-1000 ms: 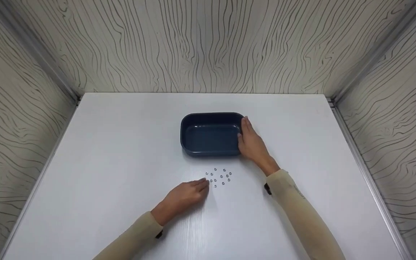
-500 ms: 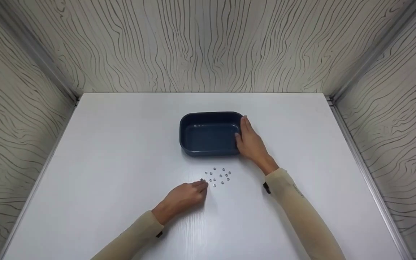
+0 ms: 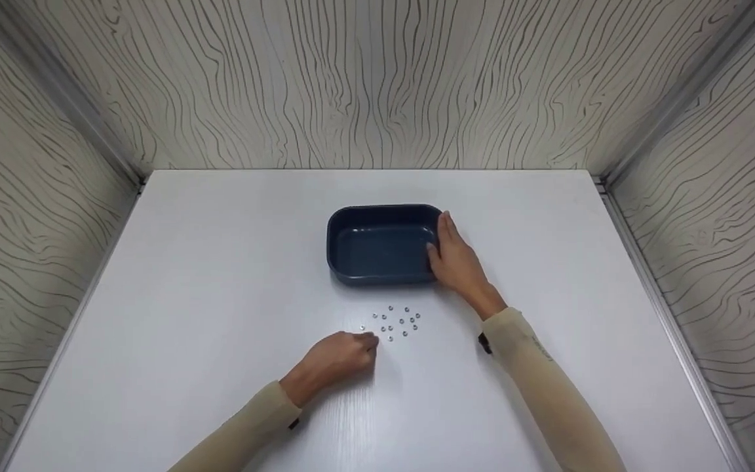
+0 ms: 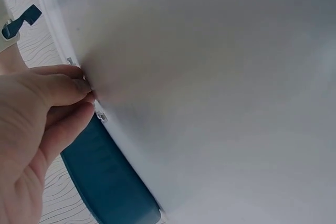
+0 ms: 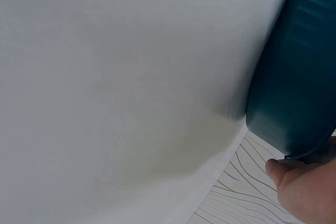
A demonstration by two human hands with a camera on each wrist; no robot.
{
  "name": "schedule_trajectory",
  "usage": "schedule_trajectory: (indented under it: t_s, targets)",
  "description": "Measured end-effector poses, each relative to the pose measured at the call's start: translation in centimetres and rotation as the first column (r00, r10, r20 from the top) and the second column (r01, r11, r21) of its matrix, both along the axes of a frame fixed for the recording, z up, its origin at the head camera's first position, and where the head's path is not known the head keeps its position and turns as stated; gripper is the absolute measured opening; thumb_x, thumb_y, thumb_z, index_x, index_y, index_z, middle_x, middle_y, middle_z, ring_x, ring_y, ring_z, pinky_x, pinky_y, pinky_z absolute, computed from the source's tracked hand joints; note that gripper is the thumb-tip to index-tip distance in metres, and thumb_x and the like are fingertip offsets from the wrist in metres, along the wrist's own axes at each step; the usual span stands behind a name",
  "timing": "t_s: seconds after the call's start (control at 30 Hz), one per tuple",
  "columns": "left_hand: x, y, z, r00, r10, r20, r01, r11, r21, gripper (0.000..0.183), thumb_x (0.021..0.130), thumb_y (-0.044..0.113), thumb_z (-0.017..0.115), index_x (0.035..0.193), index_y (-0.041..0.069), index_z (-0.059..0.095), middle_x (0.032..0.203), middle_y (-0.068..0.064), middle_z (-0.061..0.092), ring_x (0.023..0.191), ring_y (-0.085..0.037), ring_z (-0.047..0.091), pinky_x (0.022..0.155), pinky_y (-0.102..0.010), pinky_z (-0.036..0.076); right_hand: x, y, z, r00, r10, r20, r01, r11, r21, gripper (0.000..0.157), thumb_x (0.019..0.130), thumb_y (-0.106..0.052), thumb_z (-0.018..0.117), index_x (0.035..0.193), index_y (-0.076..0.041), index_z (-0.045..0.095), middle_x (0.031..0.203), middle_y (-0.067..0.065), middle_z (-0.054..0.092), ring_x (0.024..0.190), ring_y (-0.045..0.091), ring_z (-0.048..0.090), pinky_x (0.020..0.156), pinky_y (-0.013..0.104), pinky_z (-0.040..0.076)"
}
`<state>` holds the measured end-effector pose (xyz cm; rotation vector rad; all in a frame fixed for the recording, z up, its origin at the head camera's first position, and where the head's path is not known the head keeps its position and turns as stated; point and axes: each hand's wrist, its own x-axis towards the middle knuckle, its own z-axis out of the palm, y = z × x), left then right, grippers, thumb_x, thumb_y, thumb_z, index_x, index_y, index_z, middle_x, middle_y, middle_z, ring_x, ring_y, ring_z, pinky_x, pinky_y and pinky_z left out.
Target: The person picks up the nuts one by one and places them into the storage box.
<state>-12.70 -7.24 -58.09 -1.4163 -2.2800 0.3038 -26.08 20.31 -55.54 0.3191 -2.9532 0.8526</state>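
Observation:
My right hand point(image 3: 459, 262) holds the right end of a dark blue rectangular baking dish point(image 3: 384, 278), thumb over the rim on the inside, fingers along the outside. The right wrist view shows the dish's outer wall point(image 5: 294, 77) beside that hand point(image 5: 310, 187). In front of the dish lie several small shiny nut-like pieces point(image 3: 402, 321) in a loose cluster. My left hand point(image 3: 338, 357) is at the cluster's left, close over the table, with a single piece point(image 3: 362, 328) just beyond its fingers. In the left wrist view its thumb and fingertips point(image 4: 79, 85) meet; whatever is between them is hidden.
The white table point(image 3: 220, 262) is bounded by pale wood-patterned panels point(image 3: 364, 85) at the back and both sides. Metal rails point(image 3: 672, 328) run along its side edges. In the left wrist view another shiny piece point(image 4: 101, 116) lies near the dish.
My left hand has drawn slightly back towards the body, leaving one small piece uncovered on the table beyond its fingers. The right hand and dish stay in place.

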Motion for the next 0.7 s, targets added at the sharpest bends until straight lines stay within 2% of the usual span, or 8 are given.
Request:
schedule_trajectory:
  t_s: [0.3, 0.5, 0.7]
  targets:
    - [-0.03, 0.27, -0.08, 1.000, 0.016, -0.024, -0.017, 1.000, -0.015, 0.015, 0.082, 0.002, 0.080, 0.085, 0.017, 0.080, 0.081, 0.008, 0.069, 0.059, -0.003, 0.060, 0.054, -0.017, 0.056, -0.07, -0.06, -0.06, 1.000, -0.003, -0.009, 0.003, 1.000, -0.008, 0.071, 0.111, -0.025, 0.048, 0.165, 0.006, 0.014, 0.173, 0.027, 0.019, 0.161, 0.038, 0.026, 0.131, 0.051, 0.030]
    - [0.00, 0.48, 0.14, 1.000, 0.015, -0.021, -0.015, 1.000, -0.019, 0.017, 0.083, 0.000, 0.077, 0.080, 0.017, 0.079, 0.081, 0.009, 0.070, 0.061, -0.002, 0.059, 0.053, -0.019, 0.056, -0.09, -0.13, -0.02, 1.000, -0.003, -0.011, 0.003, 1.000, -0.006, 0.072, 0.110, -0.026, 0.049, 0.164, 0.006, 0.015, 0.174, 0.027, 0.018, 0.157, 0.042, 0.033, 0.126, 0.053, 0.038]
    - [-0.02, 0.63, 0.26, 0.999, 0.011, -0.045, -0.013, 0.999, -0.036, 0.018, 0.081, 0.002, 0.080, 0.076, 0.020, 0.079, 0.079, 0.010, 0.071, 0.059, -0.003, 0.059, 0.052, -0.018, 0.055, -0.12, -0.04, -0.10, 1.000, -0.007, -0.016, 0.007, 1.000, -0.013, 0.072, 0.110, -0.025, 0.049, 0.164, 0.007, 0.016, 0.173, 0.027, 0.019, 0.153, 0.043, 0.041, 0.122, 0.054, 0.043]
